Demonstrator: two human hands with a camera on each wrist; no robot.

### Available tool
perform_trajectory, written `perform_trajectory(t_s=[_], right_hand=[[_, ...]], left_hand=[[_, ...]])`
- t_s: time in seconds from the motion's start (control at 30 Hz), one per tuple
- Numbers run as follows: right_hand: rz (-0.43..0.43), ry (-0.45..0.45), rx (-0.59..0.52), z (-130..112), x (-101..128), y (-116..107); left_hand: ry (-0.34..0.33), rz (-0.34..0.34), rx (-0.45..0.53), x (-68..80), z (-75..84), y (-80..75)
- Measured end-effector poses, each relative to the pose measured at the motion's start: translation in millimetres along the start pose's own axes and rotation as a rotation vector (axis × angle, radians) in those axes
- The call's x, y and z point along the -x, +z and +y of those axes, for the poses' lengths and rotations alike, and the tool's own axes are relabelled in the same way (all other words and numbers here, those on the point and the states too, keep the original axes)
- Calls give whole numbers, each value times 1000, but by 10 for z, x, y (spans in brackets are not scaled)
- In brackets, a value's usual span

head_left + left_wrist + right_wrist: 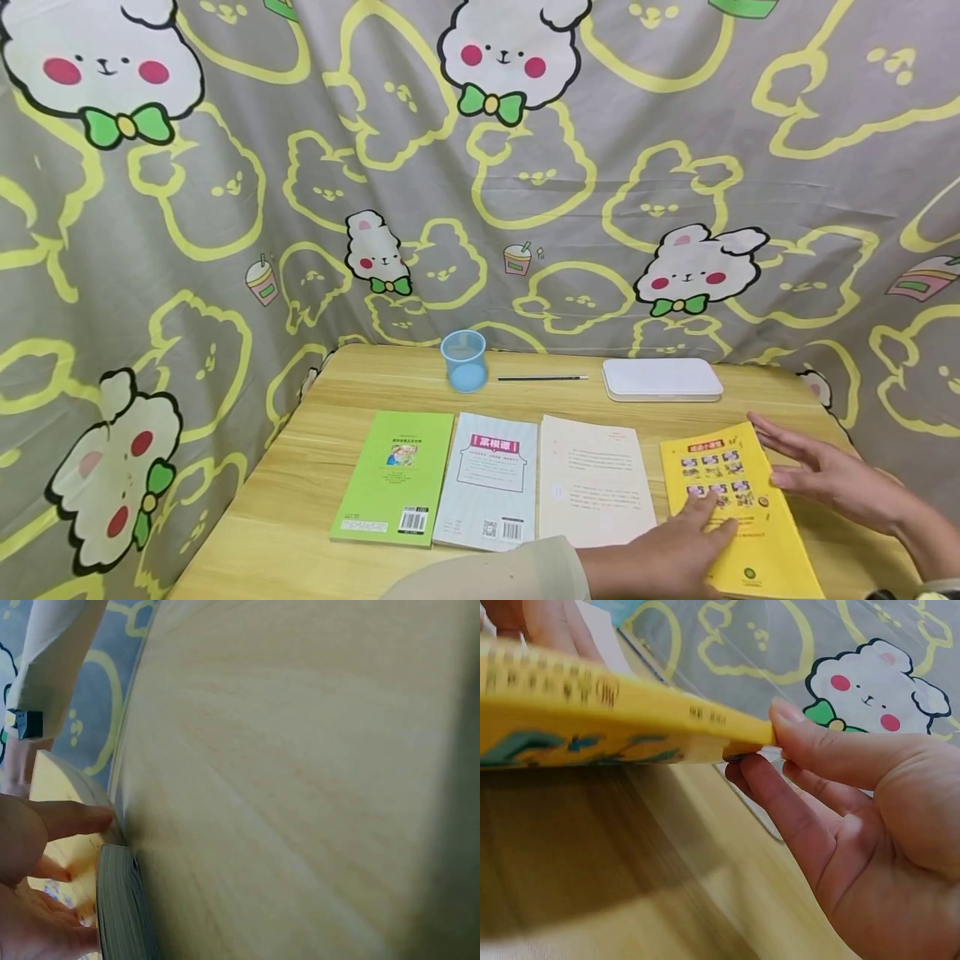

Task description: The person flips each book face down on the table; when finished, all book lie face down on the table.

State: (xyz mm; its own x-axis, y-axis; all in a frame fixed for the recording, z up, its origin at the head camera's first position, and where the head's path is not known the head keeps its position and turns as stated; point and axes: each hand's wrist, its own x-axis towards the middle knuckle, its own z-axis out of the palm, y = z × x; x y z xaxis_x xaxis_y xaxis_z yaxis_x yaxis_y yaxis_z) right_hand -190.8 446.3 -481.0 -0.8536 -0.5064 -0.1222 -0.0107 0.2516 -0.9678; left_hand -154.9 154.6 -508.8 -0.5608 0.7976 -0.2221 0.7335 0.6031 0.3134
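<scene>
The right hand (832, 475) has its grip on the right edge of the yellow book (731, 508), thumb on top and fingers curled underneath. The left hand (667, 550) lies flat on its cover, fingers straight. That book is the rightmost of four in a row on the worktop (300, 500); the white book (592, 483) sits just left of it. Bare wood runs behind the yellow book up to the white case (660, 379).

You had a light wood table (315, 467) w/ grey bunny-print cloth (225, 208) hung far & left.
</scene>
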Motion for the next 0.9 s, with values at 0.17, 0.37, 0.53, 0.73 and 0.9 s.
perform_trajectory(t_s=[0.17,0.37,0.53,0.73,0.9], right_hand=[[-9,-41,42,117,-10,-27],[17,-48,107,246,-34,-30],[26,-98,139,340,-71,18],[82,-140,260,411,-131,91],[136,-126,320,449,-151,171]], left_hand=[[-17,-55,-39,3,10,-13],[-47,-106,-72,-15,56,-3],[-43,-127,-72,-20,53,-6],[-35,-150,-120,-30,36,3],[-29,-166,-162,-42,28,20]])
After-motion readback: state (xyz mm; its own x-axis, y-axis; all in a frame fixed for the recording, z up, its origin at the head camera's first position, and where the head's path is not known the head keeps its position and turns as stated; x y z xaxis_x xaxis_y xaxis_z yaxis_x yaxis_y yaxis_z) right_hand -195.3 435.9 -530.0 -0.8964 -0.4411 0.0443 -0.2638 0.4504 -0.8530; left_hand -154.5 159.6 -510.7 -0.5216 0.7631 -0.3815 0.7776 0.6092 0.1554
